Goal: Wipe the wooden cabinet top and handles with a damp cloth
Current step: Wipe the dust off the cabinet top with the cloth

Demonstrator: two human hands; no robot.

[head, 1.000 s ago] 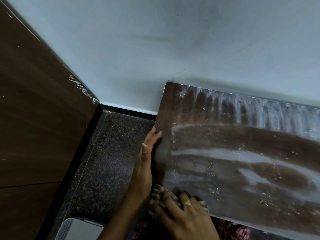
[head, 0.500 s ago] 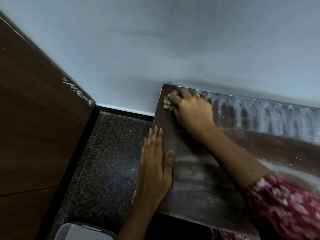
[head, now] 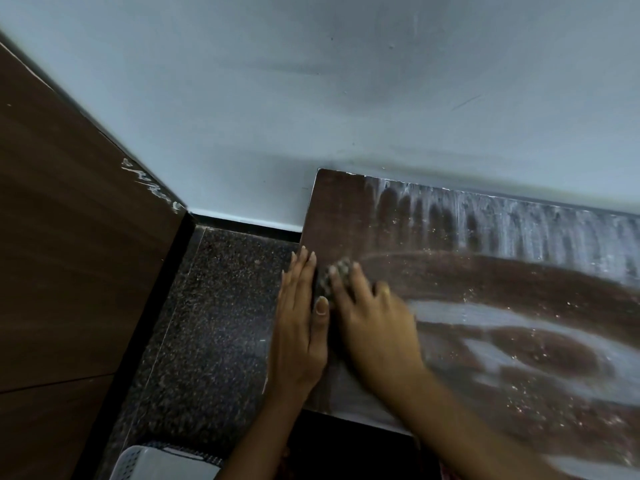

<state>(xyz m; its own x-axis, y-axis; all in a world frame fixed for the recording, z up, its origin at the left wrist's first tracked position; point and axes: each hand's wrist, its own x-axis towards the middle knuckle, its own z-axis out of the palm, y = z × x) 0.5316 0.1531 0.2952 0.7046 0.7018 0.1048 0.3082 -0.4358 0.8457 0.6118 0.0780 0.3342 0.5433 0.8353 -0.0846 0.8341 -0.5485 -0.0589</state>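
Note:
The brown wooden cabinet top (head: 519, 285) fills the right side, streaked with pale dust and darker wiped bands. My right hand (head: 374, 320) presses a bunched checked cloth (head: 334, 273) onto the top near its left edge; only a little of the cloth shows past the fingertips. Flat against that left edge lies my left hand (head: 301, 323), fingers together and thumb on the top, touching the right hand. No cabinet handles are in view.
A pale wall (head: 346, 98) runs behind the cabinet. To the left stands a dark wooden panel (head: 69, 254), with speckled dark floor (head: 207, 323) between it and the cabinet. A white perforated basket (head: 152, 465) sits on the floor at the bottom.
My right hand has pulled the cloth back from the far left corner toward me along the left edge, leaving that corner darker. The left hand has stayed at the edge.

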